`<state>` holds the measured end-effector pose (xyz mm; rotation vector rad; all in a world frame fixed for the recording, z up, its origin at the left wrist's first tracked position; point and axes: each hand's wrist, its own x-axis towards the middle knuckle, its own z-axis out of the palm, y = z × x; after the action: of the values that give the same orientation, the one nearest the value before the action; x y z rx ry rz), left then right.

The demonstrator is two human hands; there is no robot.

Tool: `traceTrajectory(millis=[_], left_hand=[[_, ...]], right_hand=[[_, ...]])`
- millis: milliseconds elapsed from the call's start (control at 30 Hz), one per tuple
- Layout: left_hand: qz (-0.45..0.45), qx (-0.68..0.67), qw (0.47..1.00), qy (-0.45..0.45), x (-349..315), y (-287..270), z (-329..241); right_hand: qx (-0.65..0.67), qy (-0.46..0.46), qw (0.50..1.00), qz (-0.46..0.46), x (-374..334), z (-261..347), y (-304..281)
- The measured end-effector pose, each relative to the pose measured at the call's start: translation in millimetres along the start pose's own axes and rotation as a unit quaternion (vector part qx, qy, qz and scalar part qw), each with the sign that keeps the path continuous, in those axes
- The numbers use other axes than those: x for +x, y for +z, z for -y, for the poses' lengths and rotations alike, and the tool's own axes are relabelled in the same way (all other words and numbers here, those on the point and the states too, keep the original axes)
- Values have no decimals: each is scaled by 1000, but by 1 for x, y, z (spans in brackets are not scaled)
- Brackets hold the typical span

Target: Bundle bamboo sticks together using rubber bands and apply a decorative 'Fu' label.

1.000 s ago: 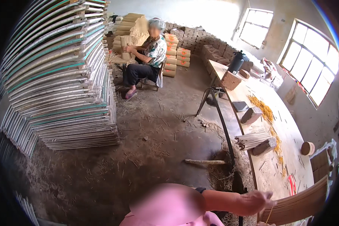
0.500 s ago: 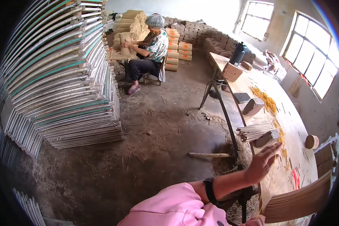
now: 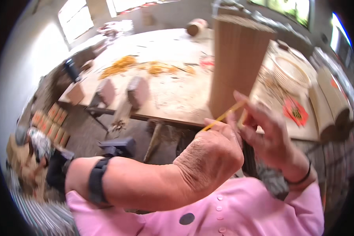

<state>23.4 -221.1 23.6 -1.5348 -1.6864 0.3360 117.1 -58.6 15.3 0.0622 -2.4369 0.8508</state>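
A thin yellow band [image 3: 224,115] runs slantwise between my two hands, in front of a tall bundle of thin tan sticks [image 3: 240,55] standing upright at the table's near edge. My left hand [image 3: 216,147] is closed, its fingers curled on the band's lower end. Just to its right, my right hand [image 3: 269,128] holds the band's upper end near its fingertips, which are blurred by motion. The fingers are close to the bundle's lower part; whether they touch it I cannot tell.
On the wooden table [image 3: 173,98] lie loose yellow strands [image 3: 124,67], stone blocks [image 3: 137,92], and a red paper [image 3: 294,111] by a round pale coil [image 3: 289,72]. Paper-wrapped rolls [image 3: 330,94] stand at the right. A dark bottle [image 3: 71,70] and a seated person [image 3: 39,141] are leftward.
The view has turned to the right. My left hand has come back from the yellow strands and meets my right hand on the band. The stick bundle shows upright at the table's near edge.
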Motion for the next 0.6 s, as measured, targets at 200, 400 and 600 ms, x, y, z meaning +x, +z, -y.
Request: traceTrajectory(millis=[200,400,600], left_hand=[[185,-160,889,388,74,-40,-11],[-150,-254,956,9,70,-35,65],[36,-288,952,-94,120,-16,129]], right_hand=[[496,185,848,-30,-30,52,-53],[-226,-35,960,-159,-1,-11,-102],[-170,60,976,-119,55,-28,-130]])
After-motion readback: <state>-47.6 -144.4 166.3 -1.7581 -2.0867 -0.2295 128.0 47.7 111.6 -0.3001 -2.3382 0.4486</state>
